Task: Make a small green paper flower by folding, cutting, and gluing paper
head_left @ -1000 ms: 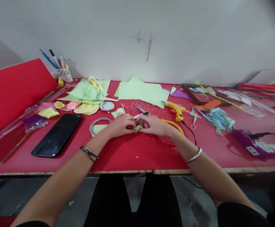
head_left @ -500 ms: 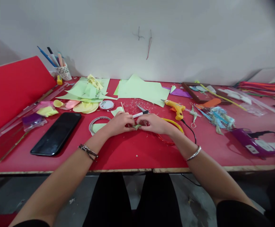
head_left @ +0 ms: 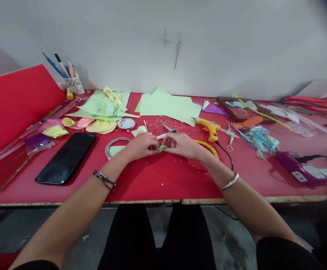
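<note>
Between my two hands, low over the red table, is a small folded piece of green paper (head_left: 161, 147). My left hand (head_left: 142, 145) pinches its left side with thumb and fingers. On its right side my right hand (head_left: 180, 144) is closed, fingers curled; the fingertips partly hide the paper. Just behind the hands lie a white marker (head_left: 161, 136) with a dark cap and a pair of scissors (head_left: 167, 127), partly covered. A roll of tape (head_left: 108, 147) lies by my left wrist, and a yellow ring-shaped item (head_left: 208, 146) by my right forearm.
A yellow glue gun (head_left: 209, 126) with a black cord lies right of my hands. At left is a black phone (head_left: 66, 159). Green paper sheets (head_left: 170, 107) lie along the wall. A purple power strip (head_left: 300, 168) sits at right, near blue tassels (head_left: 260, 138). A pen cup (head_left: 75, 84) stands back left.
The green paper has turned slightly between my fingers, and my right fingers have shifted a little around it. The camera view has moved very slightly.
</note>
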`<state>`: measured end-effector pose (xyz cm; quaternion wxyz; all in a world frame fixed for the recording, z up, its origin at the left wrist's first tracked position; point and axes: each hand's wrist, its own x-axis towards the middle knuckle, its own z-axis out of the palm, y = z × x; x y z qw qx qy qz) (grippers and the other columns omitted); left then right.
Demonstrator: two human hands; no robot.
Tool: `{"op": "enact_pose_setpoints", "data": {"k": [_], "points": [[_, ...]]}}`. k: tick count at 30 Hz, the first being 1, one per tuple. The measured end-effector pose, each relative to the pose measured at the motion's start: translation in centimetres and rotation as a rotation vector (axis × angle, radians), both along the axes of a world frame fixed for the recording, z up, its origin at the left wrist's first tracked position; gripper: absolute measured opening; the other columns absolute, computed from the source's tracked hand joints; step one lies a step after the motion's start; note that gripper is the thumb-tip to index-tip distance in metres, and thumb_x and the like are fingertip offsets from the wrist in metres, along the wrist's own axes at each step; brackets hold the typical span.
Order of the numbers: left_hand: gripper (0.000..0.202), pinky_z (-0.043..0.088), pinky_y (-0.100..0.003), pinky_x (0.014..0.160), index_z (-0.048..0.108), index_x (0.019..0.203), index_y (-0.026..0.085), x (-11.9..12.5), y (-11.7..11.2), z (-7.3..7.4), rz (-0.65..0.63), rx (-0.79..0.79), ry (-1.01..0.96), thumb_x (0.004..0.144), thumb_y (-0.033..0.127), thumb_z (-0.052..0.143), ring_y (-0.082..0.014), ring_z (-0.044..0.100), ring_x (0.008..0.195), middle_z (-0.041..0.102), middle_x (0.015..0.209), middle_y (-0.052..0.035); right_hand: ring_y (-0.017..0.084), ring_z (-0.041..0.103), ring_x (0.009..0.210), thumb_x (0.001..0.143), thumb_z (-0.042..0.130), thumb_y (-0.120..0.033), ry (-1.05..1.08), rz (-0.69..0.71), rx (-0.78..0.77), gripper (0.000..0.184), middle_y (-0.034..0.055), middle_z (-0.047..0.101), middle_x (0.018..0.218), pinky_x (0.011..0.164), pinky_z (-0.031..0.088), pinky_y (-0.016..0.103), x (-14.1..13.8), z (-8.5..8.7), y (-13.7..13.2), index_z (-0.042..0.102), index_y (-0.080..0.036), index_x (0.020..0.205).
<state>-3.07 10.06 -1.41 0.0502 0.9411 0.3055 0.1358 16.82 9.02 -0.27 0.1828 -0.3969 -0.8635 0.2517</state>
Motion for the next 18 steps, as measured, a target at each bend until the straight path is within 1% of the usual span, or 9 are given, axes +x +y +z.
{"op": "enact_pose_setpoints", "data": {"k": [2,6,11,18], "points": [[0.023,0.028,-0.026,0.066,0.057,0.066,0.016,0.01,0.02,0.03,0.001,0.01,0.005,0.081,0.033,0.052,-0.0113,0.049,0.067,0.058,0.071,0.0011,0.008,0.047,0.056,0.07,0.061,-0.025,0.024,-0.018,0.002,0.017,-0.0017,0.054,0.067,0.054,0.035,0.02,0.01,0.02,-0.05,0.051,-0.016,0.08],[0.022,0.029,-0.025,0.062,0.056,0.065,0.016,-0.02,0.14,0.03,-0.014,0.03,0.014,0.08,0.032,0.053,-0.0115,0.049,0.065,0.057,0.068,0.0004,0.008,0.045,0.055,0.072,0.059,-0.023,-0.013,0.006,0.034,0.01,-0.0019,0.053,0.063,0.055,0.034,0.019,-0.03,0.01,0.01,0.054,-0.015,0.071],[0.023,0.031,-0.025,0.062,0.057,0.065,0.015,-0.01,0.17,0.0,-0.011,0.035,0.021,0.08,0.032,0.053,-0.0114,0.048,0.064,0.056,0.067,-0.0002,0.008,0.044,0.059,0.075,0.057,-0.023,-0.094,0.05,0.124,0.009,-0.0001,0.054,0.067,0.057,0.033,0.02,-0.17,-0.2,0.21,0.061,-0.014,0.074],[0.022,0.031,-0.025,0.061,0.057,0.066,0.015,0.15,0.18,0.03,-0.013,0.049,0.035,0.081,0.031,0.053,-0.012,0.049,0.064,0.057,0.067,-0.0003,0.009,0.045,0.063,0.078,0.055,-0.019,-0.12,0.103,0.169,0.009,0.0005,0.055,0.069,0.061,0.034,0.021,-0.25,-0.45,0.32,0.061,-0.014,0.075]]}}
